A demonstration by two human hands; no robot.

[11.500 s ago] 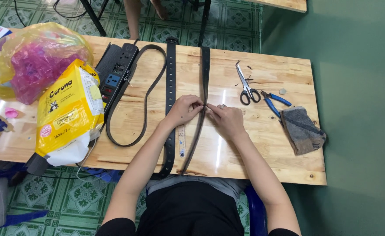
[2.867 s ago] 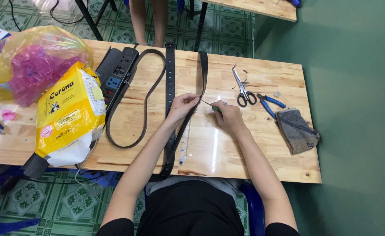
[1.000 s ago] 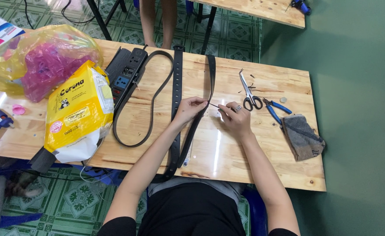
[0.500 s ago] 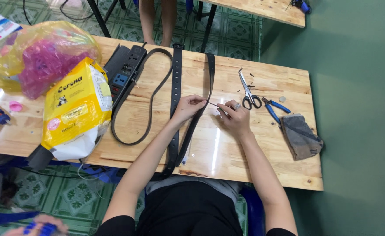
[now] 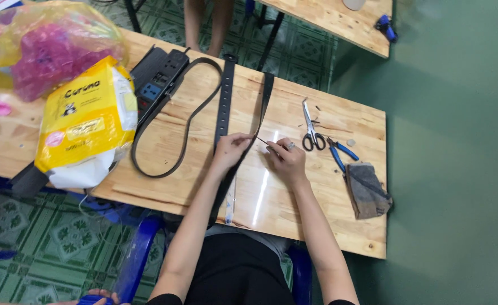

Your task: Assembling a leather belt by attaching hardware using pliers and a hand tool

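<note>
Left hand [image 5: 231, 149] pinches the black belt strap [image 5: 260, 116] on the pale wooden table [image 5: 367, 231]; right hand [image 5: 286, 161] grips a thin tool beside it, green tiled floor [image 5: 40, 243] below.

A pale wooden tabletop [image 5: 317, 214] is seen. On it are laid black belts [image 5: 222, 107], a black power strip [image 5: 154, 79], a yellow bag [image 5: 85, 121], a clear bag of pink pieces [image 5: 51, 51], scissors [image 5: 311, 127], blue-handled pliers [image 5: 339, 152] and a grey pouch [image 5: 367, 189].
</note>
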